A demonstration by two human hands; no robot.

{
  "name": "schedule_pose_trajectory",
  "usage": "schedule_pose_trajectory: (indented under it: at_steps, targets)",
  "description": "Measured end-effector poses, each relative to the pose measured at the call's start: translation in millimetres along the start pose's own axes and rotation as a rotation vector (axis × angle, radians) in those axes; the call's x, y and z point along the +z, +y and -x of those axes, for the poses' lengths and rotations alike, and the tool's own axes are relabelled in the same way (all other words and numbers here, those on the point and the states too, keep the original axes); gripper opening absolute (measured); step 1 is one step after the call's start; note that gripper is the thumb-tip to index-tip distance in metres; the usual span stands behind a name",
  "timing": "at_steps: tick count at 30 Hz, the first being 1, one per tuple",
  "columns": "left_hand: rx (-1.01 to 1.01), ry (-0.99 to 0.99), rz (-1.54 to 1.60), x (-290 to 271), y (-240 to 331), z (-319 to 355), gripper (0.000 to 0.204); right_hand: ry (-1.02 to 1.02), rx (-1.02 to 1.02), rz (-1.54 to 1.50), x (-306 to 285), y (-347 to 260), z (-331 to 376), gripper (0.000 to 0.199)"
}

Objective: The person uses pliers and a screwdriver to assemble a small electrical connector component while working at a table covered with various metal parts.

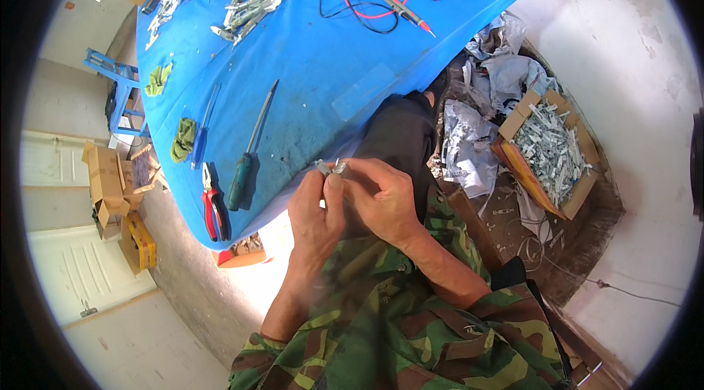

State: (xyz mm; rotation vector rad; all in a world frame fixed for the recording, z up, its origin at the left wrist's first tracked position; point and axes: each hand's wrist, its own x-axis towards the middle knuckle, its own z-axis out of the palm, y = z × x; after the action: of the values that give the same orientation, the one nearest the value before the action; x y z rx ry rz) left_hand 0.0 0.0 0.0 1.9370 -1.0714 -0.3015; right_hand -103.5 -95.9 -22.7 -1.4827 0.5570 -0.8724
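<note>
Mostly hidden, a small metal part [331, 167] sits pinched between both hands [352, 199].

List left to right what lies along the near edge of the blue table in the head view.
Green rag → red-handled pliers → green-handled screwdriver → the hands, left hand and right hand, pinching a small metal part.

Pliers [212, 205] lie left of the screwdriver [248, 152] on the table [330, 67].

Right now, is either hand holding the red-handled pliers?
No. The red-handled pliers lie on the blue table; both hands pinch a small metal part.
</note>
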Motion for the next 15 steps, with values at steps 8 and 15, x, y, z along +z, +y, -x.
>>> schedule_pose_trajectory:
  at_steps: [8, 15]
  targets:
    - [-0.007, -0.037, -0.028, 0.3, -1.6, -0.3, 0.025, -0.001, -0.020, 0.070, -3.7, -0.1, -0.2, 0.025]
    - [-0.146, -0.056, 0.163, -4.7, -0.8, -5.9, 0.027, 0.001, 0.002, 0.079, -0.9, 5.7, -3.0, 0.026]
